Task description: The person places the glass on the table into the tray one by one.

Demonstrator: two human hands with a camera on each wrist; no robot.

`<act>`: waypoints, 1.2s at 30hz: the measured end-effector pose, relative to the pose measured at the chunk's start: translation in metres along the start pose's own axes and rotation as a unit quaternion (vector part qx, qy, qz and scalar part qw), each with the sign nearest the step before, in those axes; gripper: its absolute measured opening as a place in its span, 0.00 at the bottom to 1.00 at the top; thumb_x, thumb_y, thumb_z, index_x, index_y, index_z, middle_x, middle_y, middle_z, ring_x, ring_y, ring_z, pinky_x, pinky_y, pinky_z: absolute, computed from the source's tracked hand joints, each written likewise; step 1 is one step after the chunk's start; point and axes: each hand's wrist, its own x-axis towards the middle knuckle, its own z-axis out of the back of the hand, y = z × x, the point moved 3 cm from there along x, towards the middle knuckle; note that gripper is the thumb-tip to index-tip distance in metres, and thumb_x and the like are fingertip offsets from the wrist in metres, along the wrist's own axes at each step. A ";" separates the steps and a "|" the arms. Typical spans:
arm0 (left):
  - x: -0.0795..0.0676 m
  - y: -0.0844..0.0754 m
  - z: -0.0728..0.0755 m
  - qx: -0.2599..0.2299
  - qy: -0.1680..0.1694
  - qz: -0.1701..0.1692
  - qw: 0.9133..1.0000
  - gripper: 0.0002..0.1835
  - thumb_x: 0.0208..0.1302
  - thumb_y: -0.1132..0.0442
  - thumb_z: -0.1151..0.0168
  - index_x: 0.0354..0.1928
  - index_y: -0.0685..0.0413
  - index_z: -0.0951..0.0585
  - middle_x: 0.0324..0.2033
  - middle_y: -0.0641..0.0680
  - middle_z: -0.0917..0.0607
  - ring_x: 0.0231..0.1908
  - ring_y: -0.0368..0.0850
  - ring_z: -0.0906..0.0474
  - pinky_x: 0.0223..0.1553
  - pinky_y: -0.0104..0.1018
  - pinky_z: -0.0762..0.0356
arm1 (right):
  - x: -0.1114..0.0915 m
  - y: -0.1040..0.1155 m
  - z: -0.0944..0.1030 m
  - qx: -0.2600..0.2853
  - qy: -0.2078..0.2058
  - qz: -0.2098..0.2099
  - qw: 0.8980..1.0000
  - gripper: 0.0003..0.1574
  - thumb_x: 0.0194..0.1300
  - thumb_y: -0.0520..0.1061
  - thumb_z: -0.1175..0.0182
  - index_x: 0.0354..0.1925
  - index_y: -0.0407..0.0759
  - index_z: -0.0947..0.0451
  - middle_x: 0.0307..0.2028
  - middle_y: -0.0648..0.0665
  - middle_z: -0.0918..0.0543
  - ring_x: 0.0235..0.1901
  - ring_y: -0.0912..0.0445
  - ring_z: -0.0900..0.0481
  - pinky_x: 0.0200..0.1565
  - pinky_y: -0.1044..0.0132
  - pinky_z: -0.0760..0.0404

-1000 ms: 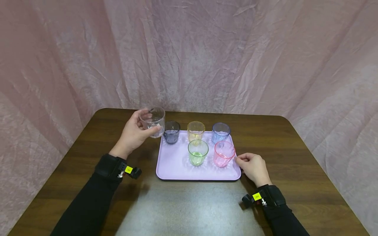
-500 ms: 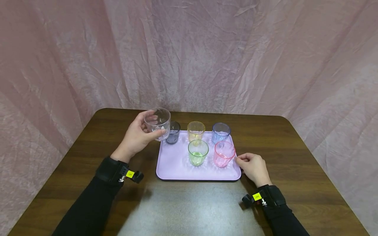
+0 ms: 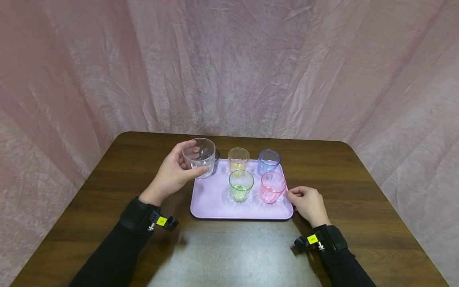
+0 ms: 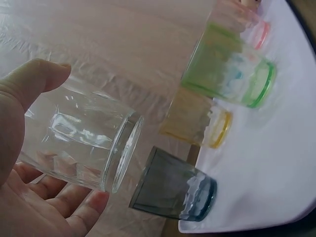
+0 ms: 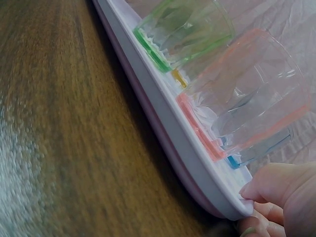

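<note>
My left hand (image 3: pixel 172 172) grips a clear glass tumbler (image 4: pixel 81 133), thumb on one side and fingers on the other, raised over the left part of a lilac tray (image 3: pixel 211 205). Behind it, a grey tumbler (image 4: pixel 173 187) stands on the tray, mostly covered in the head view. Yellow (image 3: pixel 238 157) and blue (image 3: pixel 269 160) tumblers stand along the tray's back, with green (image 3: pixel 241 187) and pink (image 3: pixel 272 189) ones in front. At the tray's right edge, my right hand (image 3: pixel 307 204) pinches the rim between thumb and fingers, close beside the pink tumbler.
The tray lies on a brown wooden table (image 3: pixel 358 199) with rounded far corners. A pink velvety curtain (image 3: pixel 229 71) hangs right behind the table's far edge. Bare tray surface shows at the front left, before the grey tumbler.
My left hand has carried the clear tumbler to the right and toward me, from beside the tray's back left to over it, now covering much of the grey tumbler. My right hand stays put.
</note>
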 end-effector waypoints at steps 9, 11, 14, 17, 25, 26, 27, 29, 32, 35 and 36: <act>-0.007 0.003 -0.010 0.002 0.009 0.004 1.000 0.45 0.52 0.68 0.23 0.69 0.60 0.38 0.58 0.61 0.27 0.53 0.55 0.26 0.45 0.39 0.21 | 0.000 0.000 0.000 -0.001 0.001 0.001 1.000 0.16 0.64 0.52 0.33 0.37 0.40 0.14 0.28 0.46 0.15 0.22 0.57 0.21 0.25 0.65 0.22; -0.009 0.004 -0.012 -0.001 0.012 0.004 1.000 0.45 0.51 0.67 0.22 0.69 0.59 0.38 0.58 0.61 0.27 0.53 0.55 0.26 0.47 0.46 0.22 | 0.000 0.000 0.000 -0.001 0.002 0.002 1.000 0.16 0.64 0.52 0.34 0.37 0.39 0.14 0.28 0.46 0.15 0.22 0.57 0.21 0.24 0.65 0.22; -0.011 0.006 -0.015 -0.011 0.014 0.005 1.000 0.45 0.51 0.66 0.22 0.68 0.59 0.38 0.58 0.63 0.27 0.53 0.57 0.26 0.48 0.47 0.22 | -0.001 0.000 0.000 -0.002 0.001 0.001 1.000 0.16 0.64 0.52 0.33 0.37 0.40 0.14 0.28 0.47 0.15 0.22 0.57 0.21 0.25 0.65 0.22; -0.013 0.009 -0.018 -0.019 0.017 0.008 1.000 0.44 0.51 0.67 0.22 0.68 0.59 0.38 0.58 0.63 0.27 0.52 0.55 0.25 0.46 0.38 0.21 | -0.001 0.000 0.001 -0.004 0.001 -0.001 1.000 0.15 0.64 0.52 0.33 0.37 0.40 0.14 0.28 0.46 0.15 0.23 0.57 0.21 0.25 0.65 0.22; -0.019 0.016 -0.025 -0.024 0.026 0.027 0.999 0.45 0.51 0.67 0.22 0.68 0.60 0.38 0.60 0.62 0.28 0.51 0.57 0.25 0.42 0.34 0.21 | -0.001 -0.001 0.000 -0.004 0.003 -0.002 1.000 0.15 0.64 0.52 0.34 0.37 0.40 0.14 0.28 0.46 0.15 0.23 0.56 0.21 0.25 0.64 0.22; -0.019 0.017 -0.026 -0.024 0.026 0.032 0.999 0.45 0.51 0.67 0.22 0.69 0.60 0.38 0.60 0.63 0.28 0.51 0.57 0.25 0.42 0.35 0.21 | -0.001 0.000 0.000 -0.004 0.003 -0.002 1.000 0.15 0.64 0.52 0.34 0.37 0.40 0.14 0.28 0.46 0.15 0.23 0.56 0.21 0.25 0.64 0.22; -0.020 0.019 -0.027 -0.022 0.026 0.037 0.999 0.46 0.51 0.66 0.21 0.69 0.59 0.38 0.60 0.62 0.28 0.51 0.57 0.25 0.42 0.35 0.21 | 0.000 0.000 0.000 -0.004 0.003 -0.002 1.000 0.15 0.64 0.52 0.34 0.37 0.40 0.14 0.28 0.46 0.15 0.23 0.56 0.21 0.25 0.64 0.22; -0.022 0.023 -0.029 -0.023 0.026 0.045 0.998 0.46 0.50 0.65 0.21 0.69 0.58 0.38 0.59 0.63 0.27 0.51 0.57 0.25 0.41 0.33 0.20 | -0.001 -0.001 0.000 -0.004 0.003 -0.002 1.000 0.15 0.65 0.52 0.34 0.37 0.40 0.14 0.28 0.46 0.15 0.23 0.56 0.21 0.25 0.64 0.21; -0.026 0.018 -0.032 -0.022 0.028 0.060 0.998 0.47 0.50 0.66 0.21 0.69 0.59 0.39 0.58 0.66 0.27 0.49 0.59 0.25 0.38 0.30 0.21 | -0.001 -0.001 0.000 -0.005 0.004 -0.003 1.000 0.16 0.64 0.52 0.34 0.37 0.40 0.14 0.28 0.46 0.15 0.23 0.55 0.21 0.25 0.64 0.21; -0.028 0.024 -0.034 -0.005 0.025 0.066 0.997 0.47 0.49 0.65 0.21 0.69 0.59 0.38 0.58 0.63 0.26 0.50 0.57 0.25 0.42 0.36 0.21 | -0.001 -0.001 0.000 -0.007 0.004 -0.003 1.000 0.15 0.65 0.52 0.34 0.37 0.41 0.14 0.28 0.46 0.15 0.23 0.55 0.21 0.25 0.64 0.21; -0.029 0.025 -0.035 0.004 0.024 0.070 0.997 0.47 0.49 0.64 0.20 0.69 0.58 0.38 0.58 0.62 0.27 0.51 0.56 0.26 0.42 0.39 0.22 | -0.001 -0.001 0.000 -0.007 0.003 -0.004 1.000 0.15 0.65 0.52 0.34 0.37 0.41 0.14 0.28 0.46 0.15 0.23 0.55 0.21 0.25 0.64 0.22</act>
